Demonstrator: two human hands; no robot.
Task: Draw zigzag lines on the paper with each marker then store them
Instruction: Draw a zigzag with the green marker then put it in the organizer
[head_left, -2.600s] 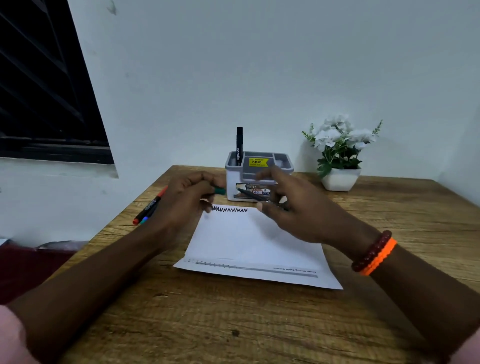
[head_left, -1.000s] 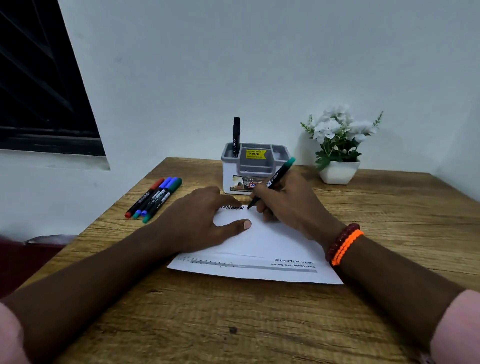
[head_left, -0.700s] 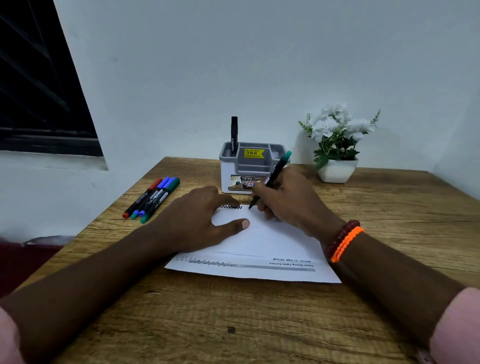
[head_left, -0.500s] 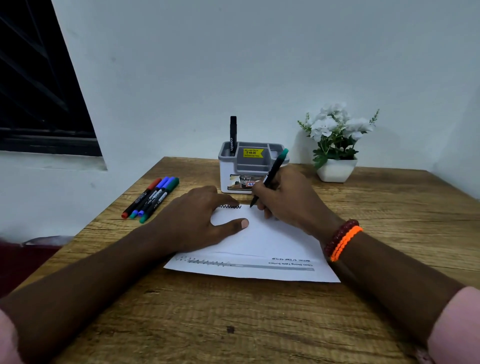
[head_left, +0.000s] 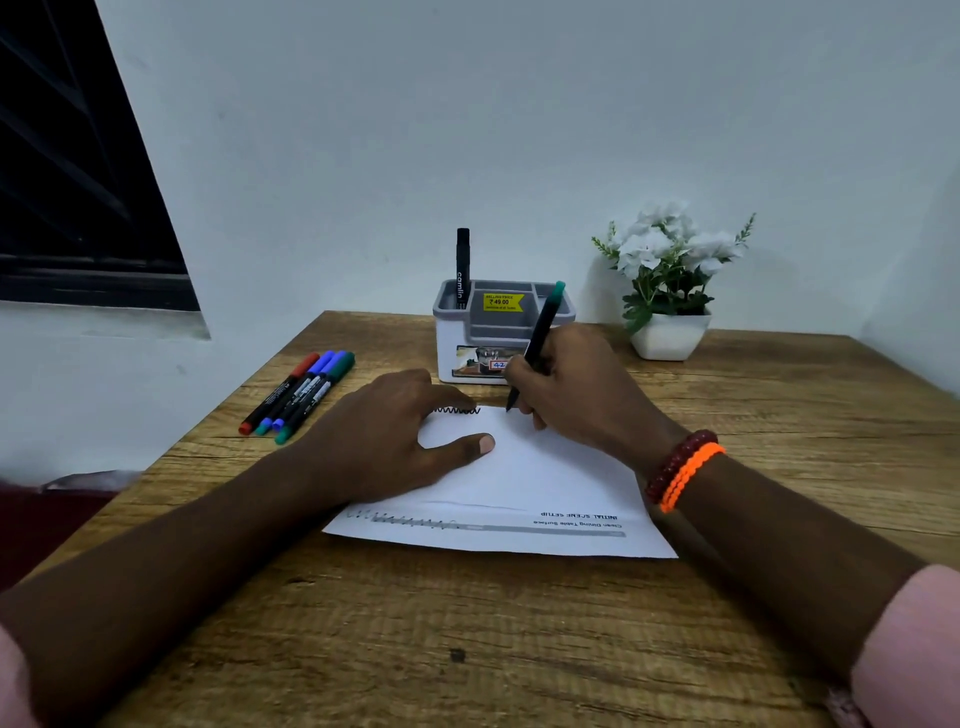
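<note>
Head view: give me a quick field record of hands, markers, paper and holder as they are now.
right hand: grips green-capped marker, tip at paper's far edge
left hand: flat, pinning paper
zigzag: one black line near far edge
loose markers: four on table, left of paper
holder: one black marker upright inside

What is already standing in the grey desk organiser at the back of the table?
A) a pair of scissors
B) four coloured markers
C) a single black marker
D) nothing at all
C: one black marker stands upright in the left rear slot of the organiser, while four coloured markers lie on the table to the left and the right hand holds a green-ended marker.
</note>
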